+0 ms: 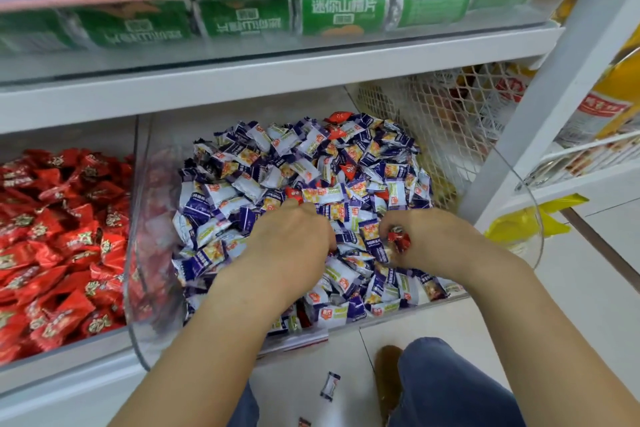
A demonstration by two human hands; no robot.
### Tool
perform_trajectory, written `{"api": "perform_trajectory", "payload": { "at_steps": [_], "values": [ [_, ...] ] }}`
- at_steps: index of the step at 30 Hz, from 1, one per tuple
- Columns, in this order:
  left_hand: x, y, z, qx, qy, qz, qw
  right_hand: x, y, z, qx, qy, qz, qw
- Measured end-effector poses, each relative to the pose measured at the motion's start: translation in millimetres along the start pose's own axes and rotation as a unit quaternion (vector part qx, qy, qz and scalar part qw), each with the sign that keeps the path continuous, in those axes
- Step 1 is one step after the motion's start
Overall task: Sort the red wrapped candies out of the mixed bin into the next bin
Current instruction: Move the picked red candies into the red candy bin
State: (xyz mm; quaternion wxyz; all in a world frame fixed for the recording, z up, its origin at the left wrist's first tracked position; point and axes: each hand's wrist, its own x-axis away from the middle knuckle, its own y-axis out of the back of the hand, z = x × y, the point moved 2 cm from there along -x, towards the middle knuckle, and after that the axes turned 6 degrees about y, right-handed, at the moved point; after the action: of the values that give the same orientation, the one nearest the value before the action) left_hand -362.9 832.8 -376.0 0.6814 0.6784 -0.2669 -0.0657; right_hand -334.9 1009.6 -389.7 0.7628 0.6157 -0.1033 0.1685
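Candies fill both clear bins on the lower shelf. The right hand (429, 239) pinches a red wrapped candy (398, 239) near the front right of the mixed bin (138, 288), not yet carried over. The left hand (291, 239) digs into the purple pile, fingers curled under; I cannot tell whether it holds anything. Several red ones (337, 117) still show toward the back edge, so plenty remains. The next bin (62, 236), on the left, looks well stocked with red.

White shelf board (242, 80): landmark. Above it, green packets (346, 7) stacked in rows. Right of it, white upright post (554, 87); white mesh basket (450, 114) beneath. Pale tiled floor (606, 288) below.
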Motion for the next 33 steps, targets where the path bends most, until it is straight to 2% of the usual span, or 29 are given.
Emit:
{"api": "perform_trajectory", "payload": {
  "at_steps": [2, 4, 9, 13, 16, 21, 25, 27, 30, 33],
  "values": [
    [1.6, -0.7, -4.2, -0.053, -0.004, 0.008, 0.999, -0.7, -2.8, 1.7, 0.015, 0.001, 0.015, 1.0],
    [1.6, -1.5, -8.6, -0.083, 0.01, -0.004, 0.996, -1.4, -4.0, -0.9, 0.026, -0.008, -0.003, 1.0],
    [-1.4, -0.7, -5.1, -0.047, 0.043, -0.045, 0.997, -1.6, 0.2, -4.4, 0.005, -0.036, -0.028, 0.999],
    [0.8, -3.8, -3.2, -0.065, 0.026, -0.025, 0.997, 7.2, 14.7, -11.4, -0.045, -0.049, -0.069, 0.995],
    [-0.4, -5.8, -9.2, -0.094, 0.025, -0.013, 0.995, 12.7, 11.5, -7.0, -0.022, -0.063, -0.022, 0.998],
    [2.6, 2.0, -1.6, -0.02, 0.022, -0.077, 0.997, 13.7, 5.5, -4.7, 0.05, -0.09, -0.017, 0.995],
    [11.1, 9.8, 17.0, 0.081, 0.019, -0.057, 0.995, 12.8, 3.2, -8.3, 0.047, -0.095, -0.039, 0.994],
    [11.4, 12.6, 18.9, 0.094, 0.015, -0.05, 0.994, 12.1, 5.7, -6.9, 0.016, -0.094, -0.031, 0.995],
    [7.4, 7.4, 10.5, 0.024, -0.012, 0.004, 1.0, 16.0, 15.9, -2.3, -0.066, -0.079, -0.064, 0.993],
    [3.2, -3.5, -0.8, -0.066, -0.015, 0.004, 0.998, 19.7, 22.3, 1.3, -0.085, -0.052, -0.111, 0.989]
  ]
}}
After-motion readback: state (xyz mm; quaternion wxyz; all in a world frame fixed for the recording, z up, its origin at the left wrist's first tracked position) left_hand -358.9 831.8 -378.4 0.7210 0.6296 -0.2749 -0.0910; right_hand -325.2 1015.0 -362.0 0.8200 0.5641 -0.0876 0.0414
